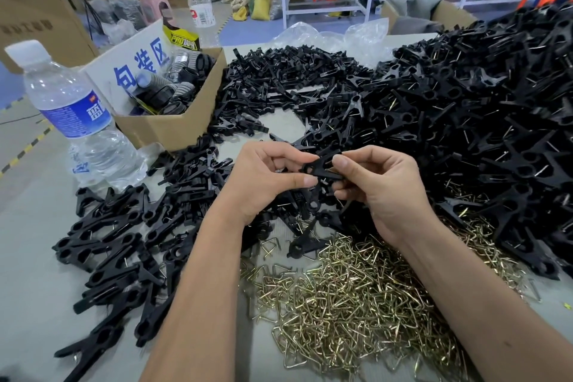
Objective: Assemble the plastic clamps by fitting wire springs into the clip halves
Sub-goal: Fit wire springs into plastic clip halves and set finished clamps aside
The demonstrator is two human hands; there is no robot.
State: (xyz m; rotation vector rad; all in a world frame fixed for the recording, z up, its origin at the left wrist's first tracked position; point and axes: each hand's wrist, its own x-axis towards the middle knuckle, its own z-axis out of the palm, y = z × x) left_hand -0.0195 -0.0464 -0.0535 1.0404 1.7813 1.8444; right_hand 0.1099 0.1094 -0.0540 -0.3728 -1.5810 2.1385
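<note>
Now the black clamp (pixel 319 169) hangs pinched between both hands, lifted above the heap of brass-coloured wire springs (pixel 356 298).

Its long axis seems to run left to right and slightly tilted, so the left hand (pixel 266 177) pinches the near-left end with thumb and forefinger closed on it, while the right hand (pixel 378 183) grips the far-right end with fingers curled on it; both hands touch it, neither is nearer. Whether a spring already sits between the halves is hard to tell, though a glint of wire shows at the right fingertips. Loose clip halves (pixel 279 87) lie beyond the clamp, finished clamps (pixel 105 245) left of it, a big pile (pixel 496 108) to its right; free room is only straight up.
</note>
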